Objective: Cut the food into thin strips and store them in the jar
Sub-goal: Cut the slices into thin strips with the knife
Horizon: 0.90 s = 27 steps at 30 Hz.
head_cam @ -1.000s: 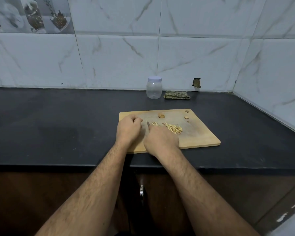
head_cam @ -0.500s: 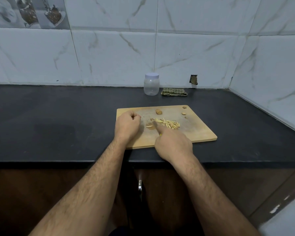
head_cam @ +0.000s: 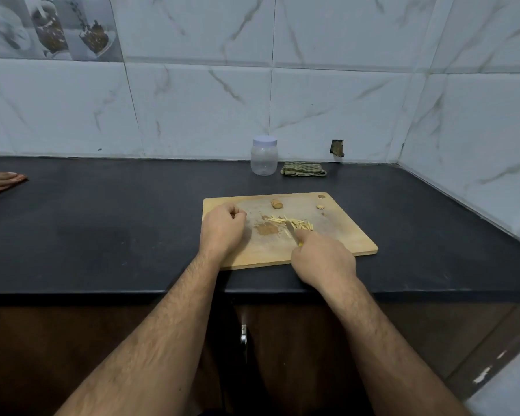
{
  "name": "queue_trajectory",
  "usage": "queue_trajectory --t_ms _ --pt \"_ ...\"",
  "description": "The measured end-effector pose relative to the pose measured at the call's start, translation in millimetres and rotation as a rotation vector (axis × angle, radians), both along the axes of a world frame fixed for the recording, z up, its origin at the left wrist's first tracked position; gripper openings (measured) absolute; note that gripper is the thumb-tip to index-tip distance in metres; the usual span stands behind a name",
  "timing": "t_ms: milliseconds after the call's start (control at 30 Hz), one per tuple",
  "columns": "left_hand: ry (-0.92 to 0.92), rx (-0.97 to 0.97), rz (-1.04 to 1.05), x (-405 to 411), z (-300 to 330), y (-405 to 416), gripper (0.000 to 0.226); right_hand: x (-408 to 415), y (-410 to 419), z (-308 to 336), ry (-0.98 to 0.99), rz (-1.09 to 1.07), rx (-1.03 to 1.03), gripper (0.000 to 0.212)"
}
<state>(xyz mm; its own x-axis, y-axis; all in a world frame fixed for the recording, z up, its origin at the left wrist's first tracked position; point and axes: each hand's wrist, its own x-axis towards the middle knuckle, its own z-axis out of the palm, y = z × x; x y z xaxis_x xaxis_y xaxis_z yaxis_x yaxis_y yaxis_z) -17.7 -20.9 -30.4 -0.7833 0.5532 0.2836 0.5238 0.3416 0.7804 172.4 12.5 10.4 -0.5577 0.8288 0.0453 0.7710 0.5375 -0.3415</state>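
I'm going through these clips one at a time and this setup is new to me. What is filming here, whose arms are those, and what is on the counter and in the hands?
There is no machine: a person wears a wide-angle camera on the head, looking forward and down, so the two bare arms are their own. On the black counter lies a wooden cutting board. On it are a pile of thin pale strips, a small uncut chunk and a few small bits near the far right corner. The right hand grips a small knife whose blade tip lies among the strips. The left hand rests on the board as a fist; whether it holds anything cannot be seen. By the tiled wall stand a clear plastic jar, lid on, and beside it a folded green cloth.
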Motion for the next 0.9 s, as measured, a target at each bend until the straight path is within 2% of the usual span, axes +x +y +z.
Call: queue_trajectory --t_ms 133,333,567,900 --pt "0.015 -0.009 0.002 0.4 0.1 0.1 0.022 -11.8 -3.8 2.9 0.016 0.04 0.012 0.06" --pt "0.026 -0.027 0.006 2.0 1.1 -0.4 0.021 -33.6 0.6 6.7 -0.07 0.064 0.017 0.052" --pt "0.038 -0.041 0.005 0.8 0.5 -0.1 0.02 -8.3 14.2 6.7 -0.031 0.018 0.007 0.064" --pt "0.05 -0.05 0.004 2.1 0.4 0.3 0.02 10.6 5.5 -6.4 0.006 0.038 0.042 0.057"
